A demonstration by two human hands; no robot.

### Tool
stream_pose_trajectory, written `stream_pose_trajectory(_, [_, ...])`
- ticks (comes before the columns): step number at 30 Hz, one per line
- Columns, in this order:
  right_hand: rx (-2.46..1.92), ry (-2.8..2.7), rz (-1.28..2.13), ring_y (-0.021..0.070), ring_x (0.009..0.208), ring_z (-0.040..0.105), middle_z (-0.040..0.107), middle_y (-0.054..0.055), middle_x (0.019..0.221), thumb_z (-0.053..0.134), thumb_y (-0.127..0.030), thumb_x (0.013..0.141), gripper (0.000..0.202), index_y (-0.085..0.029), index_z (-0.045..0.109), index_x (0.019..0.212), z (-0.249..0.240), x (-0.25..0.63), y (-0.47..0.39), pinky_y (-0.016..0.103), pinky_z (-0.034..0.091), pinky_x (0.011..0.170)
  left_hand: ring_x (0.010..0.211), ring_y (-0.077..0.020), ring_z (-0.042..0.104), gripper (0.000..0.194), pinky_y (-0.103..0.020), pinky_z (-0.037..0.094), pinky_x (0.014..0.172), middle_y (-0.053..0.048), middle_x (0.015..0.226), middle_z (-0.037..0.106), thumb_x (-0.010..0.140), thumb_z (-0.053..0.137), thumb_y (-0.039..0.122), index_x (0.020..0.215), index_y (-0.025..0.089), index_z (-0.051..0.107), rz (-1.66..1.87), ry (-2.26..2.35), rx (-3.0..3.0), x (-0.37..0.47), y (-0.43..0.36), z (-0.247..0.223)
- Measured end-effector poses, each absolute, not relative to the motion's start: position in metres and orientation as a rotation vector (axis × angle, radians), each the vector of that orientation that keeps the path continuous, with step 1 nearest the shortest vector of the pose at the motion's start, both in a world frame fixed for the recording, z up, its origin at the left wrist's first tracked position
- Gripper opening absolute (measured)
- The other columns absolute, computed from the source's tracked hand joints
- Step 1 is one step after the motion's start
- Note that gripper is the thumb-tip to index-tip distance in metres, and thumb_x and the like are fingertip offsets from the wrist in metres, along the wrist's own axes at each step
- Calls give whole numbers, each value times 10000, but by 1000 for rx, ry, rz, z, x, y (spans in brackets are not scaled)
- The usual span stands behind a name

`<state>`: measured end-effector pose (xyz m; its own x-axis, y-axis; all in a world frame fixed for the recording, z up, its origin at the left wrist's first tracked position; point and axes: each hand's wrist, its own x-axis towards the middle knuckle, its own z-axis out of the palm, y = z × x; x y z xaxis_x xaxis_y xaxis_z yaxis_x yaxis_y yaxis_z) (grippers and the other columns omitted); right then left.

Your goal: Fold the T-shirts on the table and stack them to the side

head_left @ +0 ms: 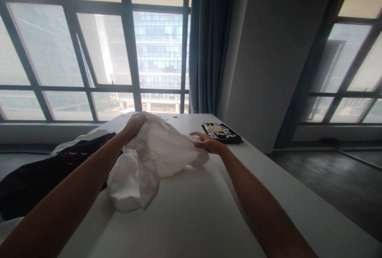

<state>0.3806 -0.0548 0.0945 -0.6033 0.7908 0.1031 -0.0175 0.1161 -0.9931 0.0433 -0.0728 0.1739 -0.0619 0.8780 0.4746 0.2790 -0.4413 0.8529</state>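
Observation:
A crumpled white cloth (170,150) hangs between my two hands above the white table (185,218), its lower left part drooping onto or close to the tabletop. My left hand (135,126) grips its upper left edge, fingers closed round the fabric. At the cloth's right end, my right hand (207,142) pinches the edge between thumb and fingers. A folded black cloth (222,132) with white and yellow print lies just beyond my right hand. Whether the white cloth is a garment cannot be made out.
Black fabric with reddish print (53,170) and some white fabric lie along the table's left side, under my left forearm. Large windows (158,51), a blue-grey curtain (207,43) and a grey wall stand behind the table. Grey floor (325,174) shows at right.

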Motion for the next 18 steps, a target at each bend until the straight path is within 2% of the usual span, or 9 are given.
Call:
stream_pose_trajectory(3, [-1008,-2030,1537,201,804,675,720,29,904,898,-333,486,640,-207,673,1072,106,397,-58,288,542,708,747,-229,631,295,-325,527,673,-49,755,686,635,624,421,744,151,670,1482,1313,1924,30,-69,175])
stream_pose_trajectory(5, [-1275,-2210,1356,171,679,648,709,4,754,880,-291,472,431,-191,728,863,109,408,-56,241,510,614,801,-246,641,328,-341,528,722,-64,810,709,615,652,426,786,150,698,1426,1340,2077,21,-67,177])
stream_pose_trajectory(8, [-1469,-2220,1084,138,578,591,663,-15,606,839,-260,486,212,-184,698,625,109,426,-54,209,452,540,871,-267,650,326,-353,525,782,-87,873,732,631,642,436,790,163,723,1316,1392,2230,2,-65,180])
stream_pose_trajectory(12, [-1234,-1893,1110,153,651,613,695,1,718,830,-304,535,260,-180,688,713,117,453,-61,230,480,594,839,-256,660,347,-324,523,768,-65,822,734,641,659,507,779,199,741,1104,1436,2368,-30,-68,176])
stream_pose_trajectory(15, [-1092,-1598,1140,136,616,600,688,5,751,834,-333,565,353,-177,674,838,129,472,-69,226,478,565,689,-221,636,353,-276,505,620,-29,676,691,621,668,559,719,224,722,1008,1532,2357,-50,-69,172])
stream_pose_trajectory(18, [-1110,-1419,1067,130,558,569,666,2,691,807,-343,625,330,-173,660,866,137,486,-74,217,441,489,534,-182,559,329,-251,437,496,-4,528,602,595,666,553,620,224,667,896,1611,2352,-55,-69,170])
